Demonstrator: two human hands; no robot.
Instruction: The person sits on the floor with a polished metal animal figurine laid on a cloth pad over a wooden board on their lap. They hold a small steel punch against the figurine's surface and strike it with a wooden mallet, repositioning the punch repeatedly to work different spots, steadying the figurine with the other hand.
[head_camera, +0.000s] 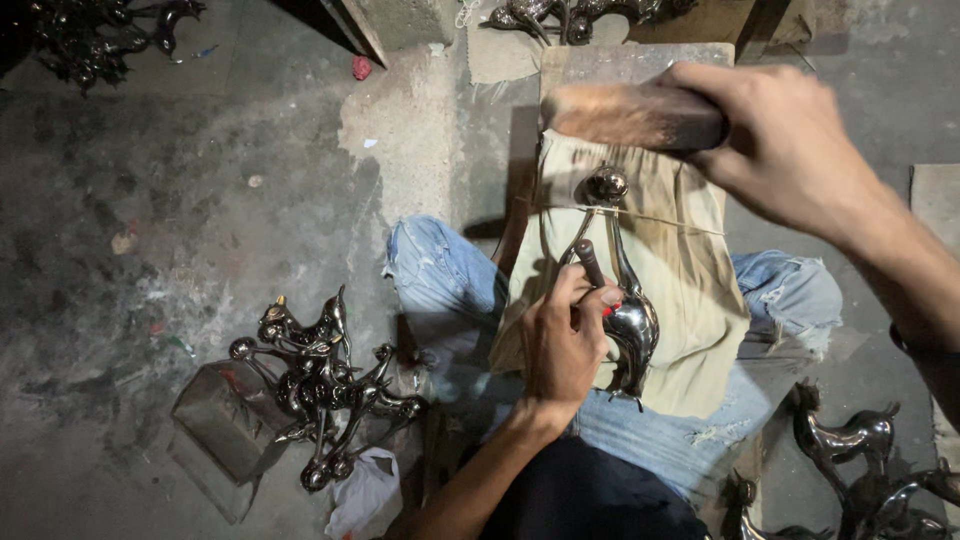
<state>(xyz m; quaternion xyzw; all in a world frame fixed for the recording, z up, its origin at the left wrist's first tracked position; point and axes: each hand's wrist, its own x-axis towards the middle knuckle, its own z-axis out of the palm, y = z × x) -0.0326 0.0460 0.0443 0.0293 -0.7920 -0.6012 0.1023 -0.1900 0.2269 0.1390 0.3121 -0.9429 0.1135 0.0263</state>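
On the stained concrete floor (200, 200), the left hand (562, 340) pinches a punch (590, 262) against the shiny metal figure (625, 300) on a lap cloth (680, 260); the right hand (790, 150) grips a wooden block (630, 115). Metal figures (320, 385) lie heaped nearby.

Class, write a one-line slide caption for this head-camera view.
Left hand steadies a shiny metal figurine on a tan cloth; right hand raises a wooden block.
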